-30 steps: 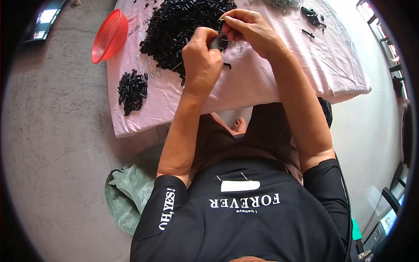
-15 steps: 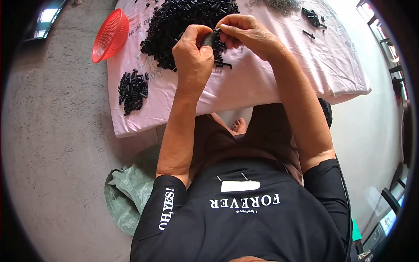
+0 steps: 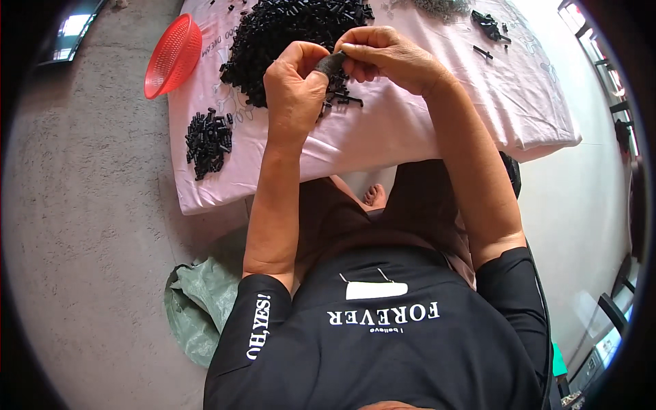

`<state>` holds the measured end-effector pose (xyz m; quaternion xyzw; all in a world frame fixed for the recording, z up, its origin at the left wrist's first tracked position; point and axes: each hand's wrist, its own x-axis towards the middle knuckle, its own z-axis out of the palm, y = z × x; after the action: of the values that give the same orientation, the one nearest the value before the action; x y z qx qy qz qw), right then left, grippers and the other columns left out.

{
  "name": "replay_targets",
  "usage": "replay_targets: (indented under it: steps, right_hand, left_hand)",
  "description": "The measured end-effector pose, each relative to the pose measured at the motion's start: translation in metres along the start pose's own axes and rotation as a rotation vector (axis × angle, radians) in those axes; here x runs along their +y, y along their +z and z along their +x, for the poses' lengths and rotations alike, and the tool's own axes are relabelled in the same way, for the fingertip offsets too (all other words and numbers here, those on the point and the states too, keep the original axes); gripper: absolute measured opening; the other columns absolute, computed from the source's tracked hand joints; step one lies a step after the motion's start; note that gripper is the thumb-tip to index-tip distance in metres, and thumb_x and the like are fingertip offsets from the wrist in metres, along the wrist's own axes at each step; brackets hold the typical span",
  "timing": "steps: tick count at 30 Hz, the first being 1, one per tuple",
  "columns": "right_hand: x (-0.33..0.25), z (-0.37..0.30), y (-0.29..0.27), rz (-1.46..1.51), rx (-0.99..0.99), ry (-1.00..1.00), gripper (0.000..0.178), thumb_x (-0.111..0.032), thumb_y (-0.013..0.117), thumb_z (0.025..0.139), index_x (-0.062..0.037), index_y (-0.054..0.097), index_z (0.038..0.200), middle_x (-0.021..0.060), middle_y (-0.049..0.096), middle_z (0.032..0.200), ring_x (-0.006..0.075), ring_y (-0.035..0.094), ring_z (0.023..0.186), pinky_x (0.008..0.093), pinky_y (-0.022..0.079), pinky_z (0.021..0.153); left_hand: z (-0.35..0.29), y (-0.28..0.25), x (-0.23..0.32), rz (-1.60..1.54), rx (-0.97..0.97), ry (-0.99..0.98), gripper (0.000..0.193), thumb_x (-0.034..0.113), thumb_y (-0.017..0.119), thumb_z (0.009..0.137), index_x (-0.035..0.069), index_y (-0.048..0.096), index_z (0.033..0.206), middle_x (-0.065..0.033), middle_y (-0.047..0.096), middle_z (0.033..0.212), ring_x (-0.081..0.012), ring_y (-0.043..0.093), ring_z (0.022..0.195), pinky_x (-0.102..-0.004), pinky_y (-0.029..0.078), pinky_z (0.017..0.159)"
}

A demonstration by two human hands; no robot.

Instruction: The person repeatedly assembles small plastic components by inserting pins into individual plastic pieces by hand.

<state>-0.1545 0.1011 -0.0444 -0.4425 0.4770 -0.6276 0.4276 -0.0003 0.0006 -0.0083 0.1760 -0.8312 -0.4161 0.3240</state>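
My left hand (image 3: 294,96) and my right hand (image 3: 393,58) meet fingertip to fingertip over the near edge of a large heap of small black tubular parts (image 3: 273,41). Both are closed in a pinch. Around the tip of my left thumb is a dark grey cover (image 3: 331,65). A small black part shows faintly where the fingertips come together; most of it is hidden by my fingers. Just below, a few loose black pieces, one longer than the rest (image 3: 350,100), lie on the pink cloth (image 3: 383,133).
Left of the big heap lies a smaller pile of black parts (image 3: 208,143). A red perforated basket (image 3: 171,58) leans at the table's left edge. Far right are a small black cluster (image 3: 488,27) and a grey heap of tiny pieces (image 3: 441,8). A green sack (image 3: 201,307) rests on the floor.
My left hand has shifted slightly left, and the grey-covered thumb has tilted. My right hand stays nearly in place, still pinched against the left fingertips.
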Motion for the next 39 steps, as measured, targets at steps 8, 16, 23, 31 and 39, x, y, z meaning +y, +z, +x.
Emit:
replay_targets:
  steps: [8,16,23,31,39]
  right_hand:
    - [0.004,0.001,0.001,0.044,0.024,0.009,0.02,-0.025,0.056,0.1,-0.0073,0.065,0.104,-0.0037,0.063,0.078,0.0027,0.056,0.067,0.017,0.043,0.059]
    - [0.006,0.003,0.0,-0.022,-0.001,0.02,0.02,-0.024,0.056,0.1,-0.0066,0.065,0.104,-0.0031,0.063,0.078,0.0029,0.055,0.066,0.0171,0.042,0.058]
    - [0.004,0.002,0.002,-0.023,-0.006,0.012,0.021,-0.025,0.057,0.099,-0.0065,0.065,0.104,-0.0032,0.063,0.078,0.0028,0.055,0.066,0.0171,0.042,0.058]
    - [0.001,0.001,0.003,-0.003,-0.012,0.034,0.021,-0.025,0.057,0.099,-0.0066,0.065,0.105,-0.0039,0.063,0.078,0.0027,0.055,0.066,0.0168,0.044,0.059]
    - [0.002,0.001,0.002,0.024,-0.038,0.023,0.02,-0.023,0.058,0.099,-0.0056,0.065,0.105,-0.0038,0.063,0.078,0.0028,0.056,0.066,0.0162,0.044,0.059]
  left_hand:
    - [-0.019,-0.013,-0.004,0.227,-0.184,-0.02,0.017,-0.008,0.06,0.075,0.002,0.068,0.087,-0.0072,0.066,0.079,-0.0175,0.065,0.071,-0.029,0.052,0.067]
    - [-0.032,-0.008,-0.007,0.548,-0.317,0.126,0.018,-0.003,0.058,0.069,0.005,0.068,0.082,-0.011,0.061,0.086,-0.0319,0.059,0.087,-0.0411,0.049,0.079]
    - [-0.038,-0.007,-0.002,0.554,-0.311,0.246,0.026,-0.01,0.054,0.07,0.0,0.061,0.093,-0.0148,0.061,0.088,-0.0314,0.061,0.081,-0.0397,0.05,0.075]
    - [-0.031,-0.014,0.005,0.092,-0.036,-0.012,0.037,-0.017,0.05,0.073,0.0,0.067,0.102,-0.0079,0.066,0.09,-0.0159,0.065,0.08,-0.0271,0.052,0.074]
    - [-0.025,-0.005,0.01,-0.222,0.067,-0.124,0.03,-0.016,0.054,0.079,-0.002,0.065,0.102,-0.0033,0.066,0.091,-0.0075,0.062,0.081,-0.0206,0.051,0.074]
